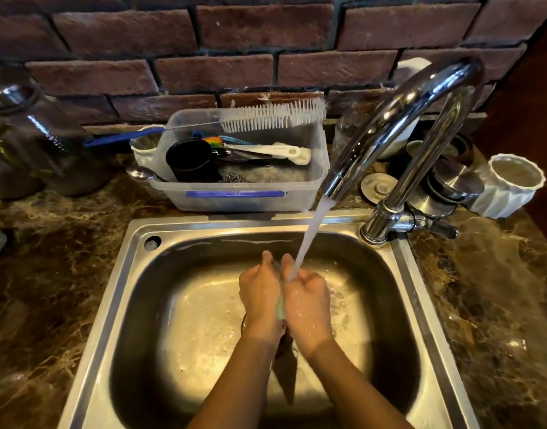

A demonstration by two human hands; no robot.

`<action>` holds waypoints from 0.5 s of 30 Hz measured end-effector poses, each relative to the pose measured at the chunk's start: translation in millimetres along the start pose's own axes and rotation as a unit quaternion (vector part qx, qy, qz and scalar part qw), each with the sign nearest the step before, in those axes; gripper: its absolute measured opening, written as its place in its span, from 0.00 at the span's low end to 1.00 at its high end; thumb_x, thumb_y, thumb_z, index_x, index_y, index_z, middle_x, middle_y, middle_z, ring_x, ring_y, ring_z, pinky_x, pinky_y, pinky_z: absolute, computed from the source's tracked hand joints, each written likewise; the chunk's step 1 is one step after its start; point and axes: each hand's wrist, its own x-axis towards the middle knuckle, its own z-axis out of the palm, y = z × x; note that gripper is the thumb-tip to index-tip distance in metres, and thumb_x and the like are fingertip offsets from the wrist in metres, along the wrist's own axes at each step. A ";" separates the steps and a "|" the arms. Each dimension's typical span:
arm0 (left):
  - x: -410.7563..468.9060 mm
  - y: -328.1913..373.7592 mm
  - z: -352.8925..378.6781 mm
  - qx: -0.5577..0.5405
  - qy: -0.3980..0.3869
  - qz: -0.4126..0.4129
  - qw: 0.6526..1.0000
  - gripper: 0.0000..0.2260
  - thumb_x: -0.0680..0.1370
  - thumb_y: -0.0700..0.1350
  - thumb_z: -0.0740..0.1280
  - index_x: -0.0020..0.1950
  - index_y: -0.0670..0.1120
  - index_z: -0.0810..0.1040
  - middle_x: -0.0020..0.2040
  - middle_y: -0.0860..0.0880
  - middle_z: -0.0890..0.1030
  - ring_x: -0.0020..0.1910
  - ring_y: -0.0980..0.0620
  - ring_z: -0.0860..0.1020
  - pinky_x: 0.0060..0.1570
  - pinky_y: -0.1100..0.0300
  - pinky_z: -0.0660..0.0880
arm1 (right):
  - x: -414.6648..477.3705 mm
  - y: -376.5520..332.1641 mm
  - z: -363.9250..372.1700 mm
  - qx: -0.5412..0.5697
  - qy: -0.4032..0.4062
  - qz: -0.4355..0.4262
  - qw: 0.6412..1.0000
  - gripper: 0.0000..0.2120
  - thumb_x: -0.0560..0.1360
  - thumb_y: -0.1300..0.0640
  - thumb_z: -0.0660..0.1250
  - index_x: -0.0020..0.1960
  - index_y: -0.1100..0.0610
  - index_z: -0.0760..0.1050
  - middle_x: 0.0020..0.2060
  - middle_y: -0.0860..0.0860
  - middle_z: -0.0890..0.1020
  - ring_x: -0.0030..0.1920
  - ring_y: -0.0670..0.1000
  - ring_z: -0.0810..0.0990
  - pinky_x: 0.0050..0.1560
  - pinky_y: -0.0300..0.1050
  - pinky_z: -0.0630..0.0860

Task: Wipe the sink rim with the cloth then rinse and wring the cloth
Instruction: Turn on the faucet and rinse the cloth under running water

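Head view: cloth (280, 306) sandwiched between left hand (260, 292) and right hand (308, 301) over the sink (235, 222) basin, only a green edge showing, long axis pointing away from the body. Both hands appear curled on it, equally near; water stream (309, 236) hits the right-hand side.

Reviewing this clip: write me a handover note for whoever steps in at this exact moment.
Hands: the left hand and the right hand hold the cloth pressed between them, low in the basin.
Things: only a thin green strip of the cloth shows between the hands. The tap is running, and the water stream falls where the hands meet.
Done: rinsing is under way. This frame cannot show whether the sink rim was wiped.
Left: finish the rinse, wring the cloth, and probably turn off the tap.
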 end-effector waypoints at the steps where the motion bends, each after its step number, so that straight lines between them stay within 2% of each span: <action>1: 2.6 -1.6 -0.9 0.026 0.011 0.018 0.999 0.16 0.83 0.50 0.63 0.46 0.40 0.82 0.37 0.43 0.81 0.36 0.49 0.81 0.36 0.59 0.74 | -8.5 -3.4 4.6 0.004 -0.006 -0.017 1.000 0.18 0.79 0.42 0.65 0.37 0.52 0.82 0.29 0.49 0.83 0.33 0.45 0.84 0.34 0.39 0.79; 2: 3.5 -1.7 -1.8 0.043 0.017 0.022 0.999 0.16 0.83 0.50 0.63 0.43 0.40 0.81 0.37 0.43 0.81 0.35 0.49 0.80 0.36 0.59 0.74 | -11.1 -2.8 6.5 -0.002 -0.004 -0.043 0.999 0.19 0.79 0.42 0.65 0.36 0.52 0.81 0.28 0.49 0.83 0.33 0.44 0.84 0.33 0.38 0.79; 4: -0.3 0.9 -1.3 0.000 -0.018 -0.032 0.999 0.13 0.82 0.49 0.65 0.45 0.42 0.81 0.36 0.44 0.80 0.36 0.49 0.80 0.39 0.57 0.76 | -2.5 0.1 0.8 -0.035 0.012 -0.066 0.997 0.19 0.79 0.43 0.65 0.34 0.51 0.80 0.27 0.48 0.82 0.32 0.45 0.83 0.33 0.39 0.78; 6: -4.0 2.5 -1.5 -0.083 -0.078 -0.094 0.989 0.13 0.81 0.51 0.66 0.49 0.43 0.82 0.38 0.45 0.80 0.39 0.49 0.80 0.44 0.54 0.77 | 15.9 8.1 -9.4 -0.061 0.035 -0.042 0.997 0.21 0.81 0.43 0.63 0.34 0.51 0.81 0.28 0.48 0.82 0.35 0.48 0.83 0.36 0.45 0.77; 7: -5.9 2.1 -1.3 -0.088 -0.100 -0.096 0.986 0.14 0.80 0.54 0.65 0.50 0.43 0.82 0.38 0.46 0.80 0.40 0.50 0.80 0.46 0.54 0.77 | 22.0 13.0 -13.7 -0.086 0.043 -0.026 0.995 0.22 0.81 0.42 0.62 0.33 0.51 0.80 0.29 0.48 0.81 0.36 0.50 0.82 0.39 0.46 0.77; 9: -3.2 -4.3 -1.5 -0.041 -0.104 -0.052 0.992 0.20 0.77 0.59 0.67 0.54 0.42 0.83 0.38 0.46 0.79 0.40 0.49 0.79 0.47 0.52 0.77 | 22.2 21.9 -17.5 -0.116 0.033 -0.010 0.993 0.23 0.82 0.43 0.61 0.32 0.51 0.78 0.27 0.48 0.80 0.35 0.53 0.81 0.40 0.47 0.77; 12: 2.7 -9.2 -0.3 0.076 -0.010 0.057 0.995 0.19 0.79 0.58 0.67 0.43 0.42 0.83 0.36 0.44 0.81 0.38 0.45 0.81 0.46 0.48 0.79 | 2.1 14.1 -8.1 -0.030 0.010 0.000 1.000 0.21 0.81 0.43 0.62 0.36 0.52 0.81 0.27 0.49 0.82 0.34 0.48 0.84 0.37 0.45 0.80; 13: 3.6 -10.2 -1.1 0.082 0.007 0.076 0.994 0.19 0.81 0.56 0.65 0.42 0.42 0.83 0.35 0.45 0.81 0.37 0.46 0.81 0.45 0.49 0.79 | -3.1 9.8 -4.8 0.002 0.006 -0.010 1.000 0.20 0.79 0.41 0.63 0.39 0.52 0.82 0.29 0.49 0.83 0.35 0.46 0.84 0.36 0.43 0.81; 15: 4.8 -12.1 -4.7 0.050 -0.021 0.059 0.997 0.17 0.81 0.55 0.65 0.42 0.45 0.83 0.35 0.47 0.82 0.36 0.50 0.82 0.43 0.51 0.80 | -4.0 6.4 -2.1 0.003 0.001 -0.058 0.998 0.20 0.76 0.38 0.64 0.41 0.53 0.83 0.31 0.49 0.84 0.36 0.46 0.85 0.35 0.42 0.82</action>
